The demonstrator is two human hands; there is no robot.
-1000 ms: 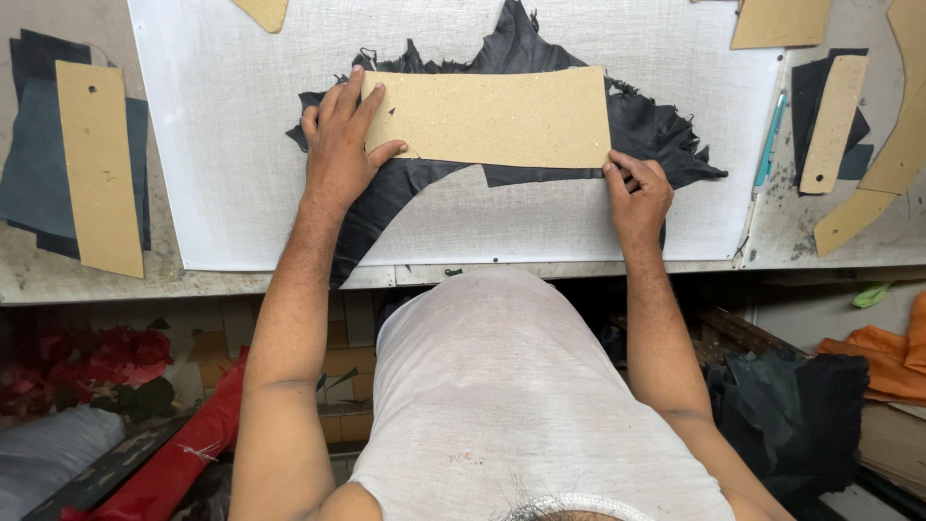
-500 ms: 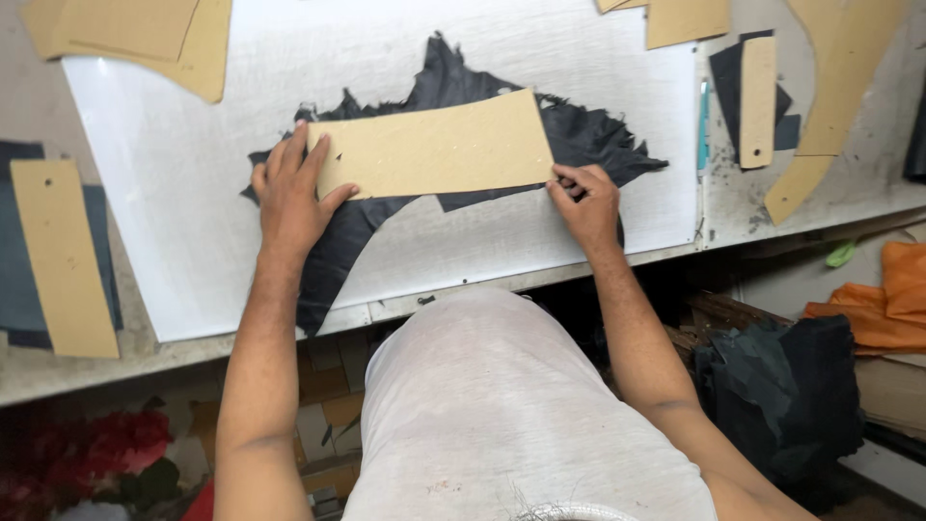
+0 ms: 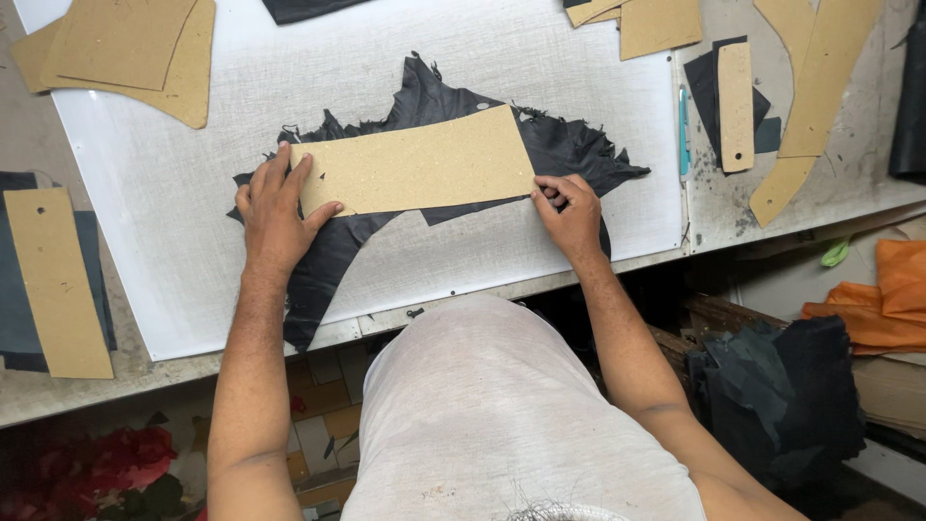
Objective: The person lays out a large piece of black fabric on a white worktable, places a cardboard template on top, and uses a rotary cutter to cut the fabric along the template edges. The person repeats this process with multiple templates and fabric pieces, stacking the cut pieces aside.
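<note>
A cardboard pattern (image 3: 424, 164) lay on a leather piece (image 3: 333, 256), itself on the cutting board (image 3: 540, 53). The left hand (image 3: 275, 212) pressed the pattern's nine o'clock end; the right hand (image 3: 571, 214) sat at its four o'clock corner.

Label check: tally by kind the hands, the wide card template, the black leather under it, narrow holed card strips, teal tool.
Hands: 2, left hand, right hand
Wide card template: 1
Black leather: 1
Narrow holed strips: 2, left strip, right strip
Teal tool: 1
Total: 7
</note>
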